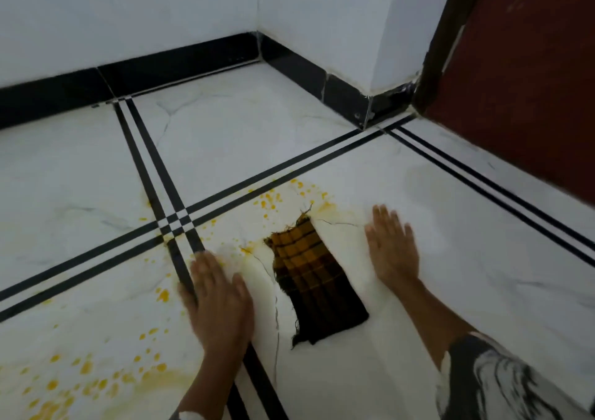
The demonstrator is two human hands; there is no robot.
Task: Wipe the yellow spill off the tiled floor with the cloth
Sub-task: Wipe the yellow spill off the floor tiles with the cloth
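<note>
White tiled floor [322, 168] w/ black double lines. Yellow spill [80, 384] spattered near left, more drops far of the cloth. Checked cloth [317, 286] lies flat betw. both hands, untouched. Left hand [219, 300] and right hand [391, 249] palms down, fingers spread, gripping nothing.

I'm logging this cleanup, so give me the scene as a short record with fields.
cloth: checked, flat on the floor, between the hands, unheld
left hand: open, palm down, left of cloth
right hand: open, palm down, right of cloth
spill: yellow drops, densest at lower left, more above the cloth
floor: white tiles, black stripes
</note>
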